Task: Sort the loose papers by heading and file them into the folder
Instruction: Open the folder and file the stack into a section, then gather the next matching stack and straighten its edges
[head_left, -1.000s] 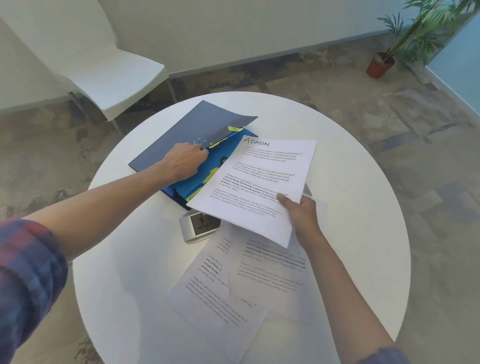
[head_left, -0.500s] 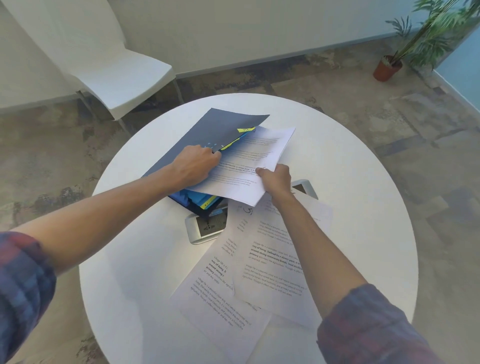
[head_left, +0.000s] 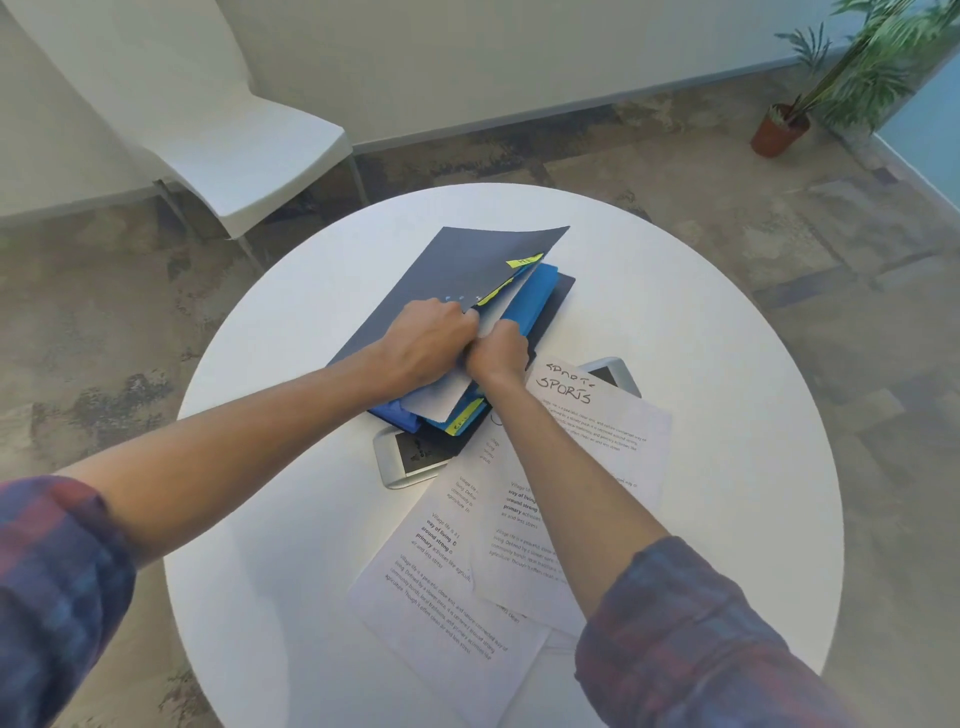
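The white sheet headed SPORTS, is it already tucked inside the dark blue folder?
No, the white sheet headed SPORTS lies on the round white table beside the dark blue folder, outside its covers.

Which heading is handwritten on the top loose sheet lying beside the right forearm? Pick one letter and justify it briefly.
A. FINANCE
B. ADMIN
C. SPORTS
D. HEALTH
C: the loose sheet lying on the white round table, just right of the right hand, carries the word SPORTS in large handwriting at its top edge.
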